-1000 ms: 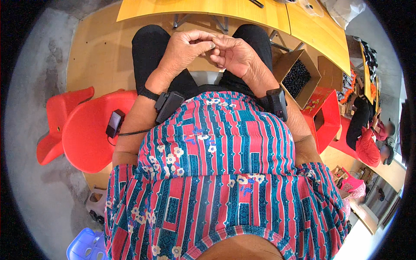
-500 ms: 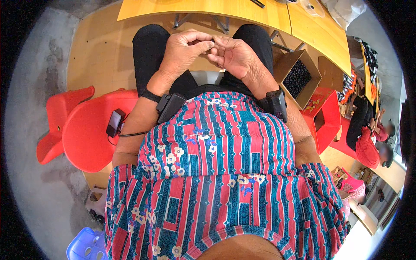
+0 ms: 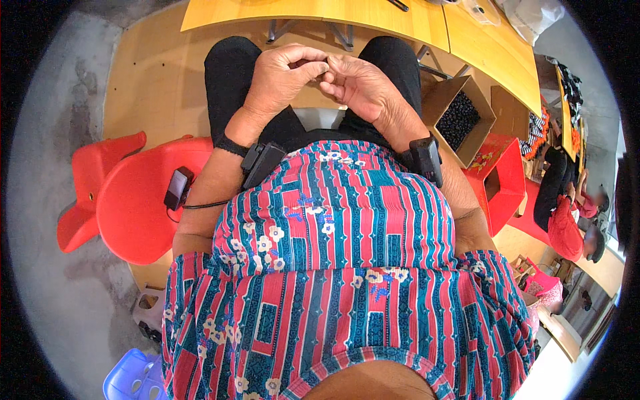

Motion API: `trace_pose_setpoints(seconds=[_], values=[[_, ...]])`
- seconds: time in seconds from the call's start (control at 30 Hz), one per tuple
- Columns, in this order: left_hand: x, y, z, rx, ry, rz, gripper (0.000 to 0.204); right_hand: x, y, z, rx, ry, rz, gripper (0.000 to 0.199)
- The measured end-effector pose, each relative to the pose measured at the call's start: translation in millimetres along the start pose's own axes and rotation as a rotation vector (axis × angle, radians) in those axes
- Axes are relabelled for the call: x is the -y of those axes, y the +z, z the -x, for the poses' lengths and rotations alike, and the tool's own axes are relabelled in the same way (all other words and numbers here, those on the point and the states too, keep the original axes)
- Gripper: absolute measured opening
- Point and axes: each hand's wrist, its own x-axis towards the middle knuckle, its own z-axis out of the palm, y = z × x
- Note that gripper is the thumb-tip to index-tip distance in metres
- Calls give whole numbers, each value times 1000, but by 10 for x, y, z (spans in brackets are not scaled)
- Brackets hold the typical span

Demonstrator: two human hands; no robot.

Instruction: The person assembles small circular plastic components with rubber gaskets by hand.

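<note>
Both hands meet over my lap, above my black trousers. My left hand has its fingers curled, and its fingertips pinch a small dark item that is mostly hidden. My right hand lies palm up beside it, fingertips touching the same spot. Whether the right hand also grips the item I cannot tell. A black device is strapped on each wrist, one on the left and one on the right.
A yellow table runs along the top. An open cardboard box of small black parts stands on the floor at my right, next to a red stool. Red plastic chairs stand at my left. Another person in red sits far right.
The hands have stayed together over the lap; fingers shifted only slightly around the small item.
</note>
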Motion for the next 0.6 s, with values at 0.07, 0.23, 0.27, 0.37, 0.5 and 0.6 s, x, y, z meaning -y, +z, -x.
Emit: trace_pose_setpoints(seconds=[0.07, 0.23, 0.27, 0.37, 0.5, 0.6], values=[[1, -9, -19, 5, 13, -26, 13, 18, 74, 19, -39, -84, 90, 21], [17, 9, -28, -6, 40, -12, 13, 20, 83, 2, -63, -110, 83, 17], [9, 16, -25, -5, 41, -12, 13, 26, 68, -3, -61, -102, 61, 17], [3, 31, -16, -20, 73, 31, 14, 50, 122, 53, -62, -92, 51, 20], [-5, 60, 2, -5, 32, 116, 15, 56, 74, 25, -41, -84, 35, 21], [-42, 64, 6, 33, -7, 191, 18, 80, 53, 34, -9, -49, 9, 22]])
